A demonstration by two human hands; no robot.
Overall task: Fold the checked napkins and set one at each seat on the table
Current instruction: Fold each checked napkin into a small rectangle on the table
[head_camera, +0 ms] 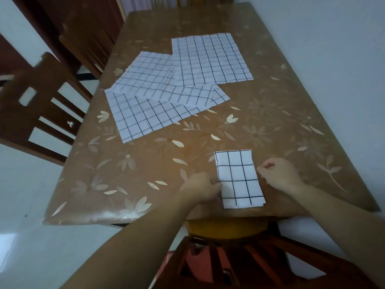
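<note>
A folded white napkin with a dark check (pixel 239 178) lies flat as a narrow rectangle near the table's front edge. My left hand (pixel 201 186) rests on the table with its fingertips against the napkin's left edge. My right hand (pixel 278 173) sits just right of the napkin, fingers curled, a small gap from the cloth. Three unfolded checked napkins lie overlapping in the middle of the table: one at the back (pixel 210 59), one angled in the middle (pixel 158 78), one at the front left (pixel 141 115).
The table (pixel 281 122) has a brown cover with pale flowers. One wooden chair (pixel 37 113) stands at the left side, another (pixel 239 257) is tucked under the front edge below me, and a third chair (pixel 87 46) is further back on the left. A pale wall runs along the right.
</note>
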